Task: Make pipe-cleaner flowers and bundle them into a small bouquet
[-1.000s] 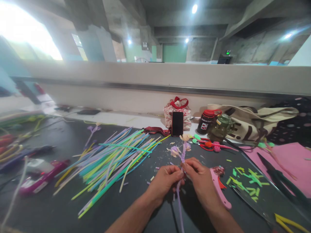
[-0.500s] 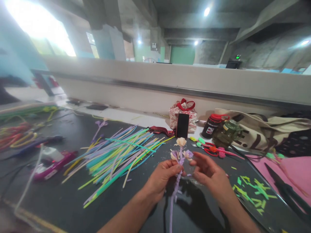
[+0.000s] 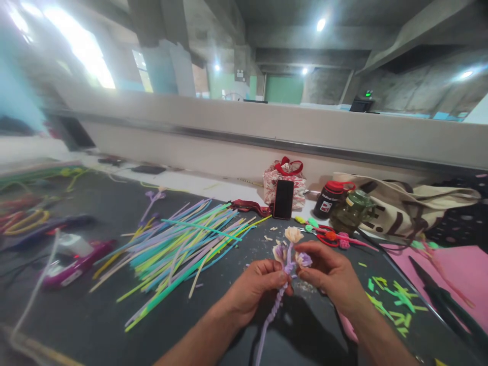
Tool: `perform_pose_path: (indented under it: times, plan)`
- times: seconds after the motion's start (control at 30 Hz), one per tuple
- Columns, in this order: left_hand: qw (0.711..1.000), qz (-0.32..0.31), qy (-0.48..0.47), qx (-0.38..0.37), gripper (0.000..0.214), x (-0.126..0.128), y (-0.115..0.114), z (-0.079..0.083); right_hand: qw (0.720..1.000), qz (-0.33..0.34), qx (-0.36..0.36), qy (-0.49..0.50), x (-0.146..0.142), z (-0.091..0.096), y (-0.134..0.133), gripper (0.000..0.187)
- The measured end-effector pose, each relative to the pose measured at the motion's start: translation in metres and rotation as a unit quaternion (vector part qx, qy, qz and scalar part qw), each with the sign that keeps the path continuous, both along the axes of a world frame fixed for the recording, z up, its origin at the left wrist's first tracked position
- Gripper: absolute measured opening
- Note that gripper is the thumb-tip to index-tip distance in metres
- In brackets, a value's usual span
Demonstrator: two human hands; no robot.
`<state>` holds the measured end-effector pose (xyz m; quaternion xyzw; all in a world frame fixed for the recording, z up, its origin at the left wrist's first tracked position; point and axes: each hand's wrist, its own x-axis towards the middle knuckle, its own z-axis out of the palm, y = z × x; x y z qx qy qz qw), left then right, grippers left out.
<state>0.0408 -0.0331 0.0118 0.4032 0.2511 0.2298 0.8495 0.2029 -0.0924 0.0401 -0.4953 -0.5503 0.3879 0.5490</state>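
Observation:
A pipe-cleaner flower sprig (image 3: 290, 250) with a cream bud on top and two lilac blooms stands upright between my hands. Its twisted lilac stem (image 3: 270, 318) runs down toward me. My left hand (image 3: 253, 288) pinches the stem just under the blooms. The fingers of my right hand (image 3: 332, 277) are closed on the right-hand lilac bloom. Both hands hover over the dark table (image 3: 95, 325).
A fan of several coloured pipe cleaners (image 3: 179, 249) lies to the left. A pink glue gun (image 3: 74, 264) sits further left. A phone (image 3: 284, 199), a gift bag (image 3: 278, 178), two jars (image 3: 345, 206), a tote bag (image 3: 412, 203), green offcuts (image 3: 392, 300), black pliers (image 3: 442, 295) and a pink sheet (image 3: 457, 269) lie behind and right.
My right hand, open and apart from the sprig half a second ago, has closed on the right bloom. The stem is now twisted tighter below my left hand.

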Motion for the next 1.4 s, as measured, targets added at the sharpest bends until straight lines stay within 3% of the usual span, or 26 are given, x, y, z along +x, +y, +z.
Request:
perform_pose_path:
  times: [0.53, 0.63, 0.73, 0.83, 0.93, 1.0, 1.17, 1.4]
  plan:
    - [1.0, -0.02, -0.011, -0.013, 0.018, 0.0, -0.002, -0.001, 1.0, -0.008, 0.01, 0.006, 0.001, -0.002, -0.001, 0.02]
    - [1.0, -0.017, -0.016, -0.01, 0.019, 0.0, -0.001, -0.001, 0.999, 0.008, -0.001, 0.043, 0.001, 0.0, -0.001, 0.033]
    - [0.999, 0.035, -0.037, -0.009, 0.019, 0.001, 0.002, 0.001, 0.996, -0.007, -0.022, 0.09, -0.001, -0.003, -0.003, 0.057]
    - [0.988, 0.147, -0.041, 0.014, 0.017, 0.002, 0.003, 0.003, 0.992, -0.076, -0.071, 0.074, -0.01, -0.012, -0.005, 0.035]
    - [0.974, 0.217, -0.043, 0.046, 0.016, 0.005, 0.0, 0.007, 0.992, -0.053, -0.093, 0.063, -0.03, -0.022, -0.008, 0.02]
    - [0.969, 0.233, -0.049, 0.06, 0.017, 0.007, -0.004, 0.01, 0.993, -0.028, -0.075, 0.083, -0.043, -0.026, -0.008, 0.019]
    - [0.966, 0.236, -0.025, 0.107, 0.014, 0.008, -0.008, 0.015, 0.986, -0.046, -0.09, 0.132, -0.058, -0.037, -0.007, 0.022]
    - [0.958, 0.254, 0.031, 0.132, 0.018, 0.008, -0.005, 0.005, 0.986, -0.052, -0.109, 0.115, -0.059, -0.053, -0.006, 0.029]
